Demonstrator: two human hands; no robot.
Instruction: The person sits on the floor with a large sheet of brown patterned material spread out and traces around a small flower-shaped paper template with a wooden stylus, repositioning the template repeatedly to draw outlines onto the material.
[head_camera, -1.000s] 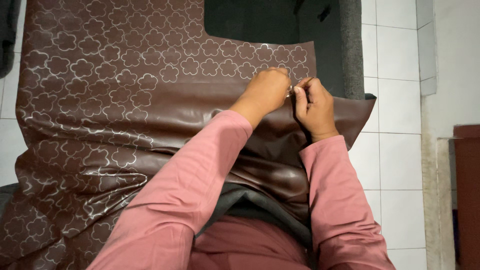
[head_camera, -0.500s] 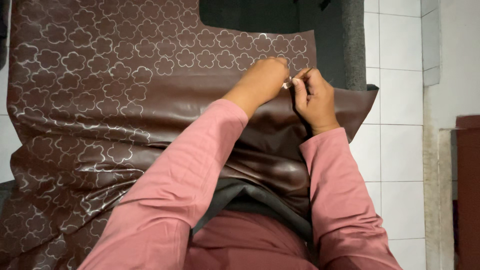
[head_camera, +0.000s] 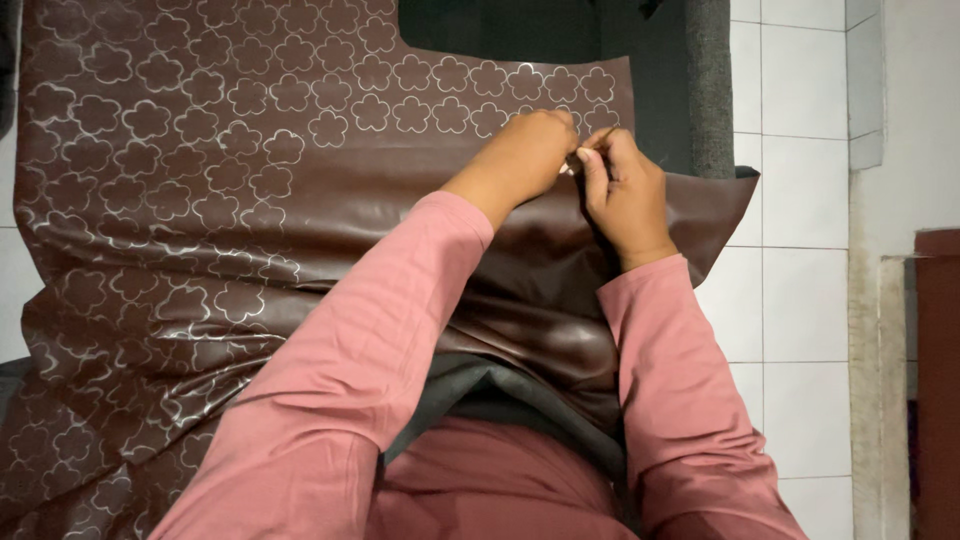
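A glossy dark-brown leatherette sheet stamped with silver flower outlines (head_camera: 250, 200) drapes over the person's lap, its long axis running from 9 to 3 o'clock. At its 2 o'clock edge, the left hand (head_camera: 525, 150) and right hand (head_camera: 625, 195) meet, fingertips pinching something small; what it is cannot be told. White floor tiles (head_camera: 800, 300) lie at 3 o'clock.

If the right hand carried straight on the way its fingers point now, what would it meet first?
The right hand points up and left, so it would likely meet the left hand first, which sits right against its fingertips. Beyond that lies the flower-patterned brown sheet. Depth is hard to judge.
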